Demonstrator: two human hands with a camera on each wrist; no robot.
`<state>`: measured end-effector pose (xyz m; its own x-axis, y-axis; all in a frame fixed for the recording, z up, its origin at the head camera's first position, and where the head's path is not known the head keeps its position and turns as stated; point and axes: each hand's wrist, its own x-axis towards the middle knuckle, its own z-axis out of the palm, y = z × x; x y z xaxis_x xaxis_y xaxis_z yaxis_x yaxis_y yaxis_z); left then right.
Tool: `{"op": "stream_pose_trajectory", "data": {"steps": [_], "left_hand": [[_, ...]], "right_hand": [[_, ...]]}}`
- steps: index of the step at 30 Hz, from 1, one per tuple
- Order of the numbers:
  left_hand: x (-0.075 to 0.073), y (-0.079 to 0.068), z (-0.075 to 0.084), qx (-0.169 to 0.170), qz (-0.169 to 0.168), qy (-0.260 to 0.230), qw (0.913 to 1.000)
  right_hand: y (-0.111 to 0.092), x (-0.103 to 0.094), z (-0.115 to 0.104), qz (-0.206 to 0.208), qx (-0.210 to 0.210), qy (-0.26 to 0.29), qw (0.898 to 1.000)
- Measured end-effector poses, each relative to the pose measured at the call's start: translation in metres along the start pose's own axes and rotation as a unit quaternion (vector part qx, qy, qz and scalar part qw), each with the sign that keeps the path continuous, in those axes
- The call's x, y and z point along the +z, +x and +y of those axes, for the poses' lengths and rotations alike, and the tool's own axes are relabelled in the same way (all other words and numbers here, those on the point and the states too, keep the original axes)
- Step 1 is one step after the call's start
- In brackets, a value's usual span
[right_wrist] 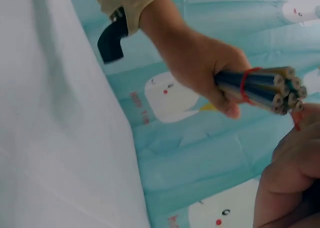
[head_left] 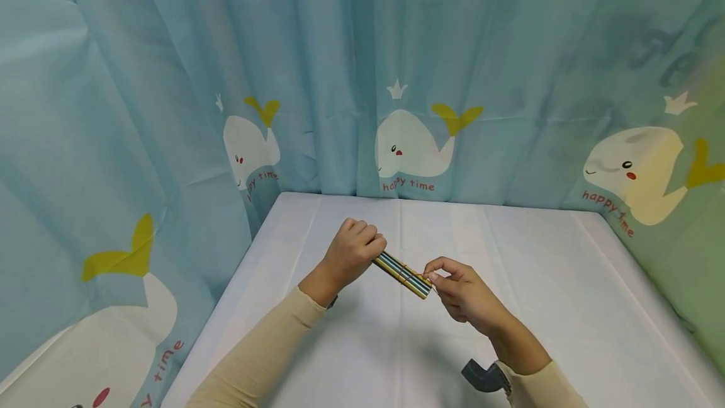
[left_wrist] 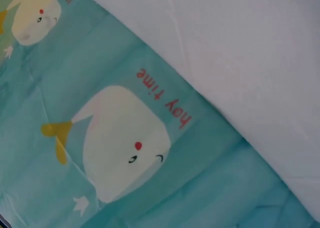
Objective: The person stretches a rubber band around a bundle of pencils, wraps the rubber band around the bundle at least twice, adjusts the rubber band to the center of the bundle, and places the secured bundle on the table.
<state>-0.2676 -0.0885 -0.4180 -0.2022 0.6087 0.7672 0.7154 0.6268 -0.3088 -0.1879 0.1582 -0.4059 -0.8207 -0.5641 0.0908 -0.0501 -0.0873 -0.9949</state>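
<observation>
My left hand (head_left: 352,250) grips one end of a bundle of pencils (head_left: 399,272), held tilted above the table. A red rubber band (right_wrist: 245,85) runs round the bundle in the right wrist view, where the blunt ends of several striped pencils face the camera. At the bundle's free end, my right hand (head_left: 461,291) pinches a thin stretched strand of band between thumb and forefinger. A bit of red shows at the right fingertips (right_wrist: 302,115) in the right wrist view. Neither hand appears in the left wrist view.
A white-covered table (head_left: 362,345) lies under both hands. Blue-green curtains (head_left: 328,68) with whale prints hang behind it and along both sides. A dark curved device (head_left: 484,376) is attached near the right sleeve cuff.
</observation>
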Motion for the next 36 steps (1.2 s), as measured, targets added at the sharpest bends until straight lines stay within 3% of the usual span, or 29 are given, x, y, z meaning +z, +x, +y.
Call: {"op": "stream_pose_trajectory", "data": {"steps": [5,9,12,14,16,19,22,25,27,29,33,36], "left_hand": [[0.001,-0.005,0.004,-0.035,-0.006,0.016,0.9992],[-0.001,-0.007,0.005,-0.059,-0.011,0.028,0.9978],[-0.003,-0.005,0.004,-0.061,-0.005,0.038,0.9974],[-0.004,-0.004,0.003,-0.057,0.004,0.042,0.9975],[-0.005,-0.002,0.002,-0.05,0.015,0.047,0.9975],[-0.005,0.0,0.002,-0.034,0.028,0.046,0.998],[-0.004,0.001,0.003,-0.018,0.033,0.042,0.9984],[-0.003,0.002,0.004,-0.004,0.041,0.042,0.9983],[-0.001,0.002,0.005,-0.004,0.045,0.046,0.9979],[0.0,0.002,0.006,-0.01,0.047,0.052,0.9975],[0.0,0.001,0.009,-0.035,0.041,0.071,0.996],[-0.001,0.003,0.012,-0.057,0.029,0.084,0.9945]], "right_hand": [[-0.001,-0.003,0.002,0.014,-0.045,-0.037,0.998],[-0.004,-0.007,0.003,-0.007,-0.07,-0.115,0.991],[-0.008,-0.01,0.0,-0.035,-0.044,-0.173,0.983],[-0.01,-0.013,-0.003,-0.063,-0.027,-0.184,0.98],[-0.012,-0.017,-0.005,-0.099,-0.027,-0.166,0.981],[-0.013,-0.025,-0.004,-0.168,-0.055,-0.097,0.98],[-0.012,-0.03,-0.002,-0.227,-0.078,-0.012,0.971],[-0.012,-0.031,-0.002,-0.261,-0.085,0.05,0.96],[-0.012,-0.031,-0.002,-0.263,-0.085,0.066,0.959],[-0.012,-0.029,-0.003,-0.248,-0.086,0.047,0.964],[-0.015,-0.023,-0.007,-0.171,-0.066,-0.075,0.98],[-0.018,-0.018,-0.01,-0.112,-0.053,-0.179,0.976]]}}
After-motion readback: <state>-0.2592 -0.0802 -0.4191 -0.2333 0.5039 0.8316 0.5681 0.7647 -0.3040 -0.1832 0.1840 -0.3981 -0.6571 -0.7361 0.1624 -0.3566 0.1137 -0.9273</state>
